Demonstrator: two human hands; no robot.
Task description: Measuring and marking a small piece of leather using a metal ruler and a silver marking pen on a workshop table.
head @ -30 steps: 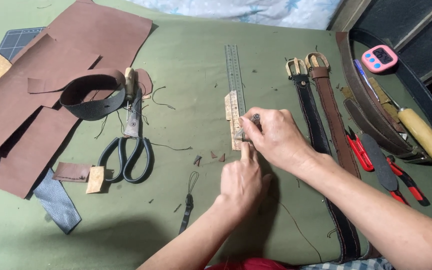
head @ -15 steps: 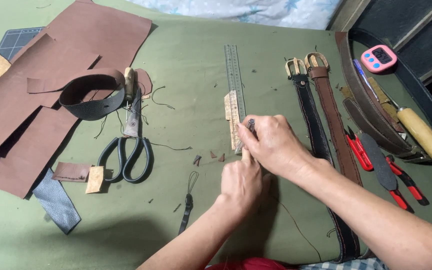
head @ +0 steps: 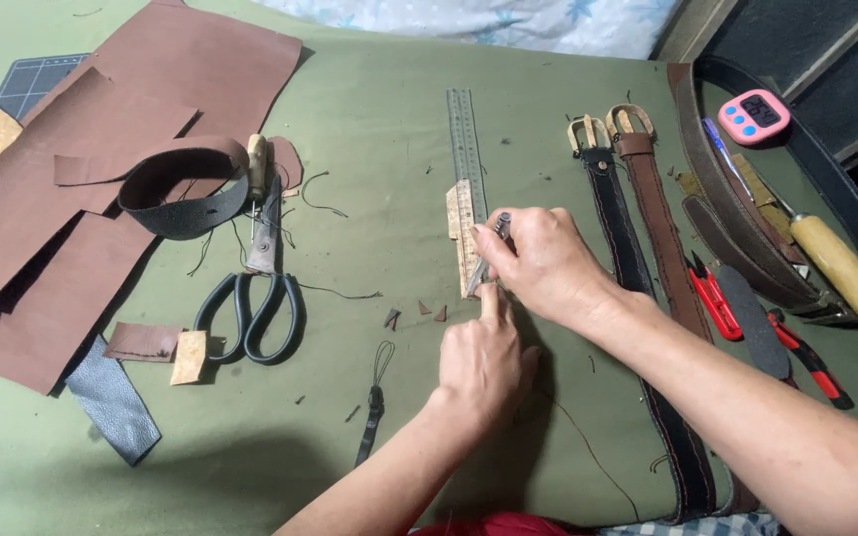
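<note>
A narrow tan leather strip [head: 463,228] lies upright in the middle of the green mat, just below a steel ruler [head: 465,144]. My right hand [head: 548,263] grips a thin metal tool [head: 489,250] whose tip rests at the strip's lower right edge. My left hand [head: 484,357] is just below, fist closed, with its thumb pressing the near end of the strip. A few small leather offcuts [head: 419,313] lie left of my left hand.
Black scissors [head: 250,308] and a curled dark strap [head: 176,189] lie left, on brown leather sheets [head: 101,129]. Two buckled belts [head: 638,248] run down the right side. Further right are red pliers [head: 806,362], a wooden-handled tool [head: 841,268] and a pink timer [head: 755,114].
My right hand has slid a little down the strip with the tool. My left hand has held its place.
</note>
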